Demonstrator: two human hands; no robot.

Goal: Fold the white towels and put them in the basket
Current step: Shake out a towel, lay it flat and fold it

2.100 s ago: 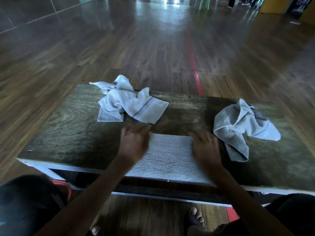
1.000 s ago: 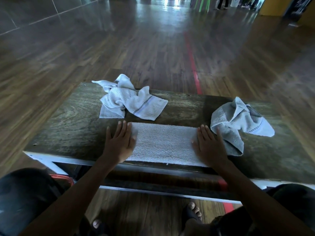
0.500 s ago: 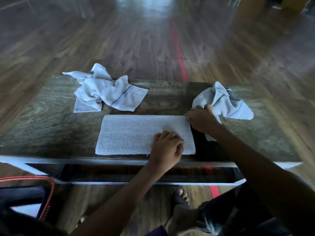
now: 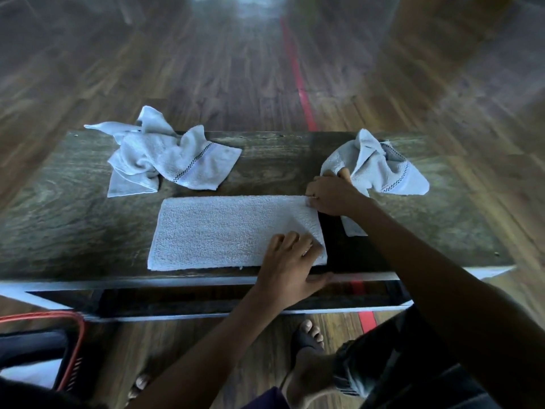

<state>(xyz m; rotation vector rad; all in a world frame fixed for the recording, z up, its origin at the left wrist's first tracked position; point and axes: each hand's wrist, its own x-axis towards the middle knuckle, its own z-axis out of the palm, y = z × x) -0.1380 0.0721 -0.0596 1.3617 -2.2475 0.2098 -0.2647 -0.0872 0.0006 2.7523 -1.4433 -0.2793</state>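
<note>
**Taking Hold of a Towel's Right End**

Working at a dark wooden table (image 4: 73, 231) and gripping the right-hand end of a folded towel (image 4: 224, 231), a white oblong lying flat along the table's near edge. Pinching the far right corner with the right hand (image 4: 330, 199), fingers curled in tight and knuckles facing up. Gripping the near right corner with the left hand (image 4: 290, 267), fingers bending down onto the cloth and thumb lying along the table's front lip. Holding both hands at that one end, with the rest of the cloth stretching away to their left. Brushing the right hand's far side against the right crumpled towel (image 4: 380, 169), heaped just behind it. Working well apart from the left crumpled towel (image 4: 168, 160), bunched at the table's far left. Sitting beside a red-rimmed basket (image 4: 80, 343), standing on the plank floor (image 4: 236, 69) below the table's left end.
</note>
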